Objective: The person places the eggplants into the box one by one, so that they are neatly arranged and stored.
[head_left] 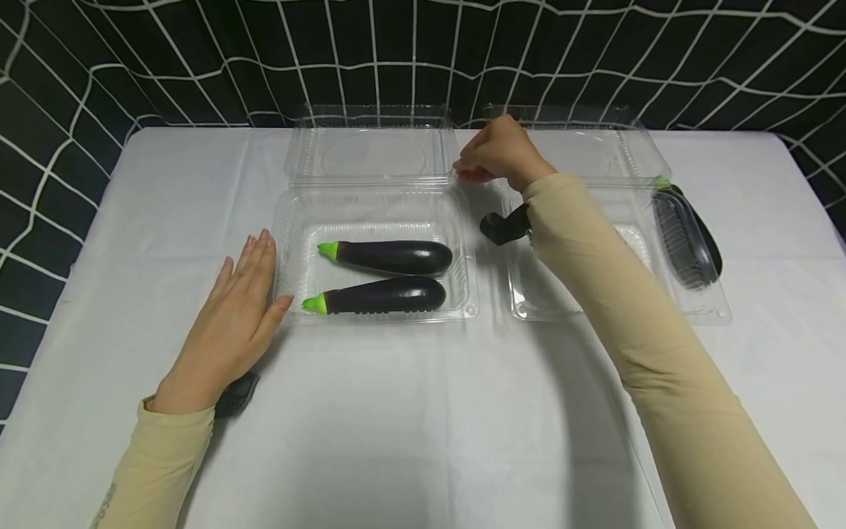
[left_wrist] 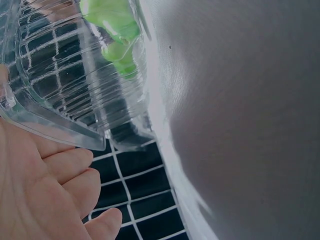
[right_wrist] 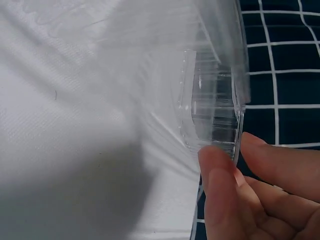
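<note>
Two dark eggplants, one upper (head_left: 394, 257) and one lower (head_left: 386, 295), lie side by side in the left clear plastic container (head_left: 465, 294), green stems pointing left. Its lid (head_left: 370, 154) is folded back behind the base. My left hand (head_left: 228, 323) lies beside the container's left side, fingers extended and thumb near the front left corner. In the left wrist view, green stems (left_wrist: 112, 20) show through the clear wall. With thumb and finger, my right hand (head_left: 499, 153) pinches the lid's right edge near the hinge; the right wrist view shows this edge (right_wrist: 236, 150) between the fingertips.
A second clear container (head_left: 710, 308) stands to the right with its lid (head_left: 595, 150) raised, partly covered by my right sleeve. At its right end is another dark eggplant (head_left: 710, 239). A white cloth covers the table (head_left: 370, 426); dark grid-patterned fabric (head_left: 396, 59) hangs behind.
</note>
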A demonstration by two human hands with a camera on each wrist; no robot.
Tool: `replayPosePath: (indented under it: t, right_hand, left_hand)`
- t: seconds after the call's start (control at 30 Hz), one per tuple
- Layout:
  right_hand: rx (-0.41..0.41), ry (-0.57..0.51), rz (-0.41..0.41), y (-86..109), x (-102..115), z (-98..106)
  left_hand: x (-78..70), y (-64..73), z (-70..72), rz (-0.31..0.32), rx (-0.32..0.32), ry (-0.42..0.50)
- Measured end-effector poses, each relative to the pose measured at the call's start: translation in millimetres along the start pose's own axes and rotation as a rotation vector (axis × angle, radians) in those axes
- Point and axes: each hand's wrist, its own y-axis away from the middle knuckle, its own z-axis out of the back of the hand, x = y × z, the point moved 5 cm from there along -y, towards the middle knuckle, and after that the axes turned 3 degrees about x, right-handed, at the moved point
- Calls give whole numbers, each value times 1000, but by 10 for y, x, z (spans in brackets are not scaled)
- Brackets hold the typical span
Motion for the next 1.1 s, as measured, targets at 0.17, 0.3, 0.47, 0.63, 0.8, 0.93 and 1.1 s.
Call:
replayPosePath:
  t: [0.17,0.3,0.47,0.63,0.8,0.93,1.1]
  right_hand:
    - [-7,-7,-1,-15,-43,4]
    - [-7,-33,5,-11,-53,10]
    - [-19,-42,28,-4,-60,26]
    - [-25,-104,56,13,-73,41]
    - [-33,-160,99,32,-72,53]
    - [-29,-147,155,43,-48,69]
    - [-10,-79,223,53,-4,88]
  left_hand:
    - [-10,3,10,-3,2,0]
    - [-11,6,15,-3,2,1]
    - [-10,1,4,0,-2,8]
    - [-14,-5,-9,-2,3,12]
    - [-16,-9,-12,-5,3,16]
    - [-18,-7,-16,-7,-1,18]
    - [-15,-3,-11,-8,-6,19]
